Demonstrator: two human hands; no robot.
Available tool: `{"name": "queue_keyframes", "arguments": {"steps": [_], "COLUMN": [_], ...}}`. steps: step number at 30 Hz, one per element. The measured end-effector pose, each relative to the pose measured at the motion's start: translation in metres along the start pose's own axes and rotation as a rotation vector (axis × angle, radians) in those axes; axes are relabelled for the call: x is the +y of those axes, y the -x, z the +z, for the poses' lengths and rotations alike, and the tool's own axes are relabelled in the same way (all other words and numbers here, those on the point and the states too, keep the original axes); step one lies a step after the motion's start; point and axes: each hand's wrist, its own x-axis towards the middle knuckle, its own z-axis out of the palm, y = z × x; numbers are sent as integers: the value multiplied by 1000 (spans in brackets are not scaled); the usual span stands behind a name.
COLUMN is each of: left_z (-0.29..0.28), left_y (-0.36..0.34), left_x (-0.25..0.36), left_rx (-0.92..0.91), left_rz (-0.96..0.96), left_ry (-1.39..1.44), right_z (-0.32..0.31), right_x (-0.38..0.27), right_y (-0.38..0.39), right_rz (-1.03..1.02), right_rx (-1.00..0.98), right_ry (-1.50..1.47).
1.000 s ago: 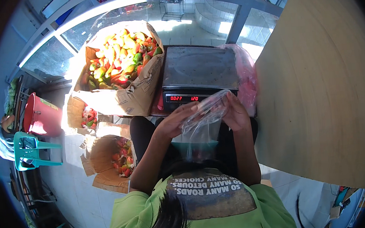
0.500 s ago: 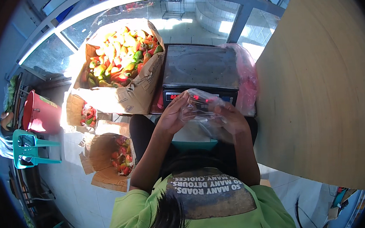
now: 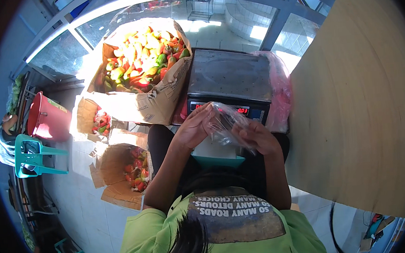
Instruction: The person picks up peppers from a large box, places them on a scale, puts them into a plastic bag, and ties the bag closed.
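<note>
A clear plastic bag stretches between my two hands, above my lap and in front of the scale's display. My left hand pinches its upper left edge. Its other side is gripped by my right hand. The bag looks thin and crumpled, with no contents that I can make out. Just beyond stands a digital scale with a bare dark metal platform and lit red digits, partly covered by the bag and my fingers. Left of the scale, a large cardboard box is heaped with red, orange and green peppers.
Pink plastic bags hang by the scale's right side. A wooden tabletop fills the right. Two smaller cartons hold bagged peppers, one of them an open carton. Further left are a red bucket and a green plastic stool.
The bag has gone from spread wide to narrower and more bunched between my hands. My right hand has lowered slightly. The whole view has shifted a little.
</note>
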Motion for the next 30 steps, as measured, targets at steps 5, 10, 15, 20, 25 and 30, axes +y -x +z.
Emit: {"name": "queue_keyframes", "arguments": {"steps": [5, 10, 15, 20, 25, 30], "left_z": [-1, -4, 9, -35, -173, -241], "left_y": [5, 6, -2, -35, -68, -87], "left_x": [1, 6, 53, 124, 204, 205], "left_rx": [245, 50, 44, 283, 946, 908], "left_rz": [-97, -124, -111, 378, 141, 188], "left_ry": [-286, -207, -811, -1194, -1682, -1905], "right_z": [-4, -3, 2, -5, 3, 1], "right_x": [-2, 0, -6, -5, -3, -3], "right_y": [4, 1, 5, 14, 14, 15], "right_rz": [-209, -348, -251, -301, -279, -244], "right_rx": [86, 34, 284, 249, 302, 372], "right_ry": [-257, -411, -339, -230, -118, -127]}}
